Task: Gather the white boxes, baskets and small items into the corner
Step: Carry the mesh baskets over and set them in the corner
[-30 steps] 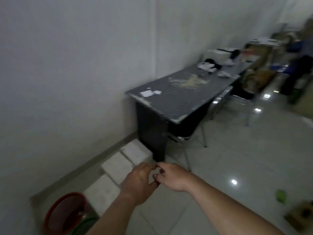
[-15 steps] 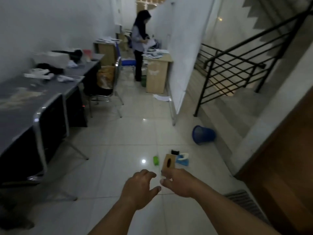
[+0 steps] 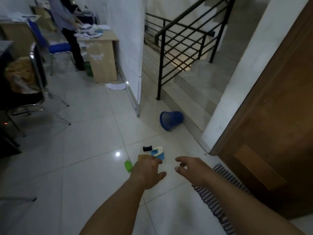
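Observation:
A cluster of small items lies on the tiled floor ahead: a green item [image 3: 128, 165], a tan box [image 3: 142, 157] partly behind my left hand, a small black item [image 3: 147, 148] and a blue-and-white piece [image 3: 158, 152]. A blue basket [image 3: 171, 120] lies tipped on its side further off, by the step. My left hand [image 3: 147, 170] reaches out over the tan box with fingers relaxed and holds nothing. Beside it, my right hand [image 3: 190, 169] is out to the right, fingers spread and loosely bent, empty.
A wooden door [image 3: 271, 116] stands at the right with a striped mat [image 3: 218, 195] at its foot. A black stair railing [image 3: 179, 41] and a white partition [image 3: 128, 48] lie ahead. Chairs [image 3: 35, 92] and a person at a desk [image 3: 101, 53] are at the left.
The view has swung from the wall corner and dark table round to the floor items, which are closer now. My hands have parted and both reach forward.

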`<state>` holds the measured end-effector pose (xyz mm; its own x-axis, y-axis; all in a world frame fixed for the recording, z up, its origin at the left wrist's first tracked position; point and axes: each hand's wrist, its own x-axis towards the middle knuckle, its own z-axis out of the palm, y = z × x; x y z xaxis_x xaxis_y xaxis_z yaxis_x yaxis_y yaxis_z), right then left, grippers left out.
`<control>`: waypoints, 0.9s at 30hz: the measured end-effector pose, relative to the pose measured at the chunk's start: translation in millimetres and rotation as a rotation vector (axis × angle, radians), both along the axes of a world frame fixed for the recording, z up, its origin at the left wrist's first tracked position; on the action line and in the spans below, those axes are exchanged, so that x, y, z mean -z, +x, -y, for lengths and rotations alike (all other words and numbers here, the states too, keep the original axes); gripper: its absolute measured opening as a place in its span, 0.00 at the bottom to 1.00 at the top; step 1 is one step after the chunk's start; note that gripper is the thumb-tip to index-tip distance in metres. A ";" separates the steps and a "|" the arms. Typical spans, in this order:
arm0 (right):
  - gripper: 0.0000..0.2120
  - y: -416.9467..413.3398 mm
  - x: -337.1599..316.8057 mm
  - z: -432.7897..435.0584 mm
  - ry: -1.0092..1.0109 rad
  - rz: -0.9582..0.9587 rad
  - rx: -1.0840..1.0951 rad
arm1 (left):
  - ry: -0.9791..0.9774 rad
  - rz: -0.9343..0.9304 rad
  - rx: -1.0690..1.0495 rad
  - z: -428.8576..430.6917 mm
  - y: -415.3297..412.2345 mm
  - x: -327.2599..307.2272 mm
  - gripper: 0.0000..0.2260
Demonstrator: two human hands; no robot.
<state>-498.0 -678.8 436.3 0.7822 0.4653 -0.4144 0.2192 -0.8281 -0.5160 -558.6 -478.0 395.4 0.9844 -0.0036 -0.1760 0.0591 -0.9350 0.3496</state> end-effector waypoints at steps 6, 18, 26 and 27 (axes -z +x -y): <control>0.26 86.2 11.1 8.9 0.001 -0.031 0.106 | 0.000 -0.066 0.097 3.5 120.4 17.9 0.27; 0.27 332.6 38.3 46.6 -0.069 -0.069 0.046 | -0.064 -0.191 0.026 57.9 341.6 44.8 0.26; 0.25 478.8 55.8 -14.8 -0.054 -0.076 -0.046 | -0.060 -0.189 -0.045 16.9 487.4 55.9 0.25; 0.25 498.0 59.4 -25.0 -0.056 -0.081 -0.044 | -0.082 -0.185 -0.051 8.8 507.1 58.0 0.24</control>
